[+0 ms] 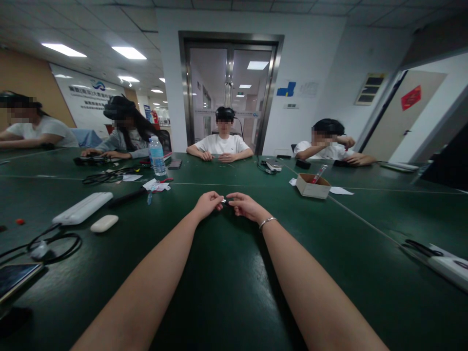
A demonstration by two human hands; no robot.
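Note:
My left hand [209, 204] and my right hand [248, 207] meet over the green table [226, 273], straight ahead of me. Between their fingertips is a small black-and-silver piece [225, 201], too small to name. The fingers of both hands are pinched on it, the left from one side and the right from the other. My fingers cover part of it. A metal bangle [268, 223] circles my right wrist.
To the left lie a white power bank [83, 208], a cream earbud case [104, 224], black cables and a phone [17, 278]. A water bottle [157, 157] stands farther back. An open cardboard box [313, 187] sits right. Several people sit across the table.

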